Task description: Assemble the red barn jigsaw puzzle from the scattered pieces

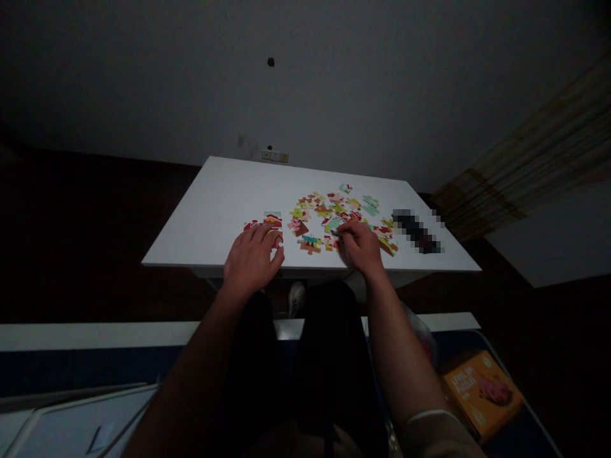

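Note:
Flat on a small group of red puzzle pieces [273, 218] rests my left hand [252, 256], its fingers stretched out and partly covering them. My right hand [361, 247] is at the near side of a loose heap of puzzle pieces [337, 207], fingers pinched on a pale green puzzle piece [334, 224]. Between the hands lie a brown piece with a pink figure [298, 227] and a blue and orange piece [310, 243]. Light green pieces [371, 204] sit at the heap's far right.
The white table [191, 222] stands near a grey wall with a socket strip [275, 156]. A blurred-out dark object [417, 232] lies at the table's right. An orange puzzle box [483, 394] rests on the blue seat at lower right. A curtain [520, 140] hangs on the right.

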The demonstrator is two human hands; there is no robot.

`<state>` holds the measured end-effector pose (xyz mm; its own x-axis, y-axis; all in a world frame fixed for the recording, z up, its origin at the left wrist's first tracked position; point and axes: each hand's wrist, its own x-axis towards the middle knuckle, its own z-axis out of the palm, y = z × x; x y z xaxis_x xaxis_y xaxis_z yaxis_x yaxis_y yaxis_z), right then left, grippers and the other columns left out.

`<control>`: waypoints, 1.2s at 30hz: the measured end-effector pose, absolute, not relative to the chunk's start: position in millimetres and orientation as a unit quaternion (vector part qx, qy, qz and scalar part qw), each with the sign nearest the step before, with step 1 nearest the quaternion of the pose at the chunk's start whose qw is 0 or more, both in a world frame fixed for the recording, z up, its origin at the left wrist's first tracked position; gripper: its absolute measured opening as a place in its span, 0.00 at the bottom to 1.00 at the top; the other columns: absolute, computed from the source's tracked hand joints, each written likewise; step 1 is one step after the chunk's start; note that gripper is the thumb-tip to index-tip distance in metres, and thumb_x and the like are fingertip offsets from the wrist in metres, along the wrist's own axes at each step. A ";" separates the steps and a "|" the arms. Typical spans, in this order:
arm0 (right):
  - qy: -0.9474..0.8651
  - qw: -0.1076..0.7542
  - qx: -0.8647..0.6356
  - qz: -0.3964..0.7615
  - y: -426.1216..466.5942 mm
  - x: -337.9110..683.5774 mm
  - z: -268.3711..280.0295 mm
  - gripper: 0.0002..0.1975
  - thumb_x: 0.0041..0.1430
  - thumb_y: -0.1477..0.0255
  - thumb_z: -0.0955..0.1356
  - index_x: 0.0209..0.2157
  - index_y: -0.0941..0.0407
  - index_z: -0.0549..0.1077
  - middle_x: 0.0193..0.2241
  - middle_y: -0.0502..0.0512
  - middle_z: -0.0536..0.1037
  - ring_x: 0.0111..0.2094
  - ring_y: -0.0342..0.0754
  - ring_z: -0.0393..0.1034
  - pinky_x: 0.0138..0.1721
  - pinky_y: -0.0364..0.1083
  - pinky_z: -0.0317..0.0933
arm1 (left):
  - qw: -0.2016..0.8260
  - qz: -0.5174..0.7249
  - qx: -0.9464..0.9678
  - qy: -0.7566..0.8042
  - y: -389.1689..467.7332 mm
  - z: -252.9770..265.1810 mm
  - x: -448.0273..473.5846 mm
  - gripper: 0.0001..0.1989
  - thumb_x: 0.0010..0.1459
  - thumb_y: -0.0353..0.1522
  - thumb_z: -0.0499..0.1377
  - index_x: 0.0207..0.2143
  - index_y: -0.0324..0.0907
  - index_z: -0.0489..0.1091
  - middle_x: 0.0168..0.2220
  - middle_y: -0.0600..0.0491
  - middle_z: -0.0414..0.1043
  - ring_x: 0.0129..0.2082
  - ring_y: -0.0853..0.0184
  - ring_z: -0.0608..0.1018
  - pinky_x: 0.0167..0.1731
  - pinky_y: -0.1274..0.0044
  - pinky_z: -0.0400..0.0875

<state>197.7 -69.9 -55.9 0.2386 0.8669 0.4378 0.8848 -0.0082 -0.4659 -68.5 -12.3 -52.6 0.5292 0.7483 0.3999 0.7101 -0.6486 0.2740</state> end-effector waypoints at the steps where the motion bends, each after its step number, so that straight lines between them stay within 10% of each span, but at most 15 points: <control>1: -0.624 0.334 -0.706 -0.018 -70.2 196.7 -55.8 0.13 0.58 0.74 0.59 0.37 0.52 0.73 0.39 0.55 0.76 0.44 0.52 0.67 0.47 0.52 0.60 | 0.038 0.247 0.873 0.418 -12.8 -52.4 -68.5 0.18 0.63 0.37 0.49 0.54 0.51 0.63 0.59 0.55 0.63 0.58 0.58 0.63 0.59 0.61 0.57; 19: -0.685 0.060 -0.726 0.024 8.8 122.6 -11.9 0.19 0.48 0.57 0.72 0.38 0.55 0.75 0.36 0.65 0.78 0.37 0.58 0.71 0.34 0.51 0.60 | 0.025 0.240 0.871 0.428 -19.1 -43.4 -75.4 0.17 0.61 0.35 0.51 0.53 0.48 0.65 0.58 0.51 0.63 0.58 0.59 0.63 0.59 0.63 0.56; 36: -0.648 0.199 -0.735 -0.021 -19.4 110.6 -26.4 0.16 0.58 0.71 0.65 0.49 0.54 0.69 0.44 0.61 0.72 0.46 0.54 0.65 0.47 0.50 0.58 | 0.022 0.248 0.879 0.407 -16.0 -40.5 -73.3 0.18 0.62 0.35 0.51 0.54 0.48 0.65 0.58 0.51 0.63 0.58 0.58 0.64 0.59 0.62 0.58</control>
